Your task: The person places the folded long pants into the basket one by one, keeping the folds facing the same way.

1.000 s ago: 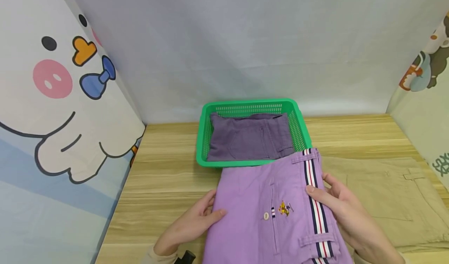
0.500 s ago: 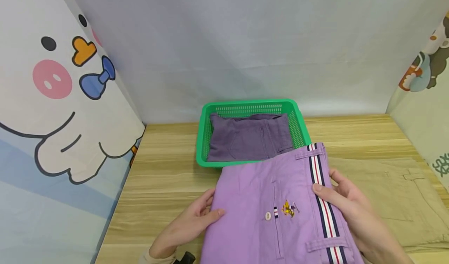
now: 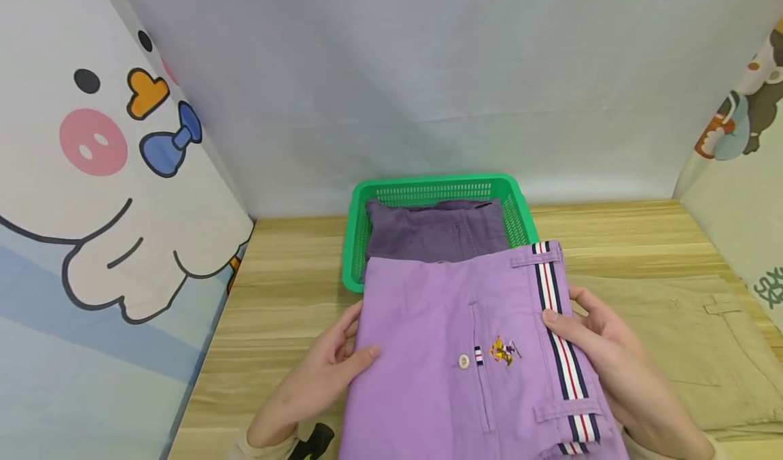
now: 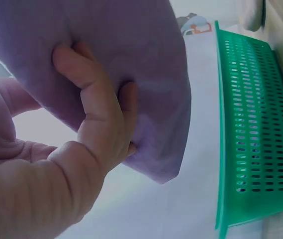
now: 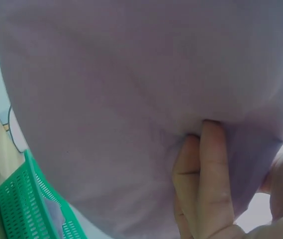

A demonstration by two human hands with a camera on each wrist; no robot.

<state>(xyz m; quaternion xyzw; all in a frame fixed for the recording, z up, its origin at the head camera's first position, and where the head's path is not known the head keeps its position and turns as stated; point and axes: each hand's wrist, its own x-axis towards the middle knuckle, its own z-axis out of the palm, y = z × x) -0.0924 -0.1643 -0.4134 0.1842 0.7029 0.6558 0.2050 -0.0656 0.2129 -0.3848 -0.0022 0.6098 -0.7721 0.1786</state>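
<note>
Both hands hold up a folded pair of light purple trousers (image 3: 416, 338) with a striped waistband, a button pocket and a small embroidered figure. My left hand (image 3: 321, 372) grips the left edge, thumb on the front; in the left wrist view its fingers (image 4: 99, 99) press into the back. The right hand (image 3: 618, 358) grips the waistband side, thumb on the stripe; from the right wrist its fingers (image 5: 213, 179) show against the underside. Behind the trousers stands a green basket (image 3: 350, 242) holding folded dark purple trousers (image 3: 422, 232). The light purple trousers hide the basket's front rim.
Khaki trousers (image 3: 685, 351) lie flat on the wooden table (image 3: 275, 290) at the right. A pale curtain (image 3: 428, 73) hangs behind the basket, and printed cartoon panels (image 3: 122, 242) stand at both sides. A black strap end (image 3: 318, 439) shows by the left wrist.
The light purple trousers have risen and moved forward, now covering the basket's front rim and part of the dark trousers. Both hands have moved with them, keeping their grip.
</note>
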